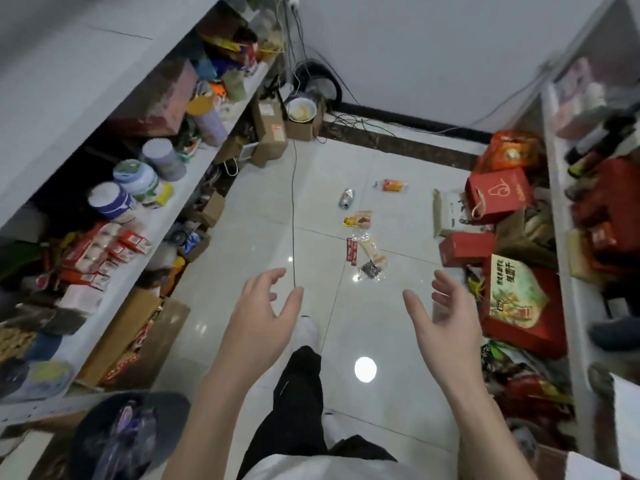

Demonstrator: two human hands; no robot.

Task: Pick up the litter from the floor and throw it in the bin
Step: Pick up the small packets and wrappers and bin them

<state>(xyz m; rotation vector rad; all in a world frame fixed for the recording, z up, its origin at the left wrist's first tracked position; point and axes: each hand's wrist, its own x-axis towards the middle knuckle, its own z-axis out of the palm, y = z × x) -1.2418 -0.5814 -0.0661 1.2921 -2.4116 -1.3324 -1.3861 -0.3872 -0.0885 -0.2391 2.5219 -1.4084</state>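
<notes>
Several pieces of litter lie on the white tiled floor ahead: an orange snack wrapper (393, 185), a crushed silver can (346, 197), a yellow-and-brown packet (358, 218), red strips (352, 250) beside a clear wrapper (372, 251), and a dark crumpled wrapper (370, 270). My left hand (265, 308) and my right hand (441, 315) hover above the floor with relaxed, spread fingers, holding nothing, nearer to me than the litter. A dark grey bin (128, 434) with purple wrappers inside stands at the lower left.
A white shelf (114, 271) packed with tins and boxes runs along the left, cardboard boxes under it. Red gift boxes (498, 195) and bags pile at the right against another shelf. A thin black cable (293, 209) crosses the floor. My legs and white shoe (308, 332) are below.
</notes>
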